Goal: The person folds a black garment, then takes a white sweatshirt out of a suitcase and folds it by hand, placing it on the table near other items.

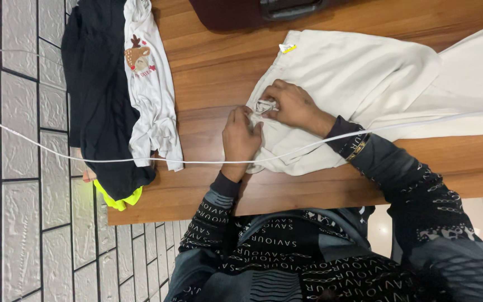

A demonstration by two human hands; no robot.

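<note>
Cream-white trousers (375, 84) lie spread on a wooden table (213, 67), waistband toward the left. My left hand (240, 137) and my right hand (292, 106) meet at the waistband, and both pinch its drawstring (265, 105) between their fingertips. A small yellow and white tag (287, 48) sticks out at the top of the waistband. My dark patterned sleeves reach in from the bottom.
A pile of clothes hangs over the table's left end: a black garment (96, 89), a white shirt with a deer print (146, 72) and something neon yellow (119, 200). A thin white cable (141, 160) crosses the view. A dark bag (252, 11) sits at the far edge. Grey tiled floor (18, 168) lies left.
</note>
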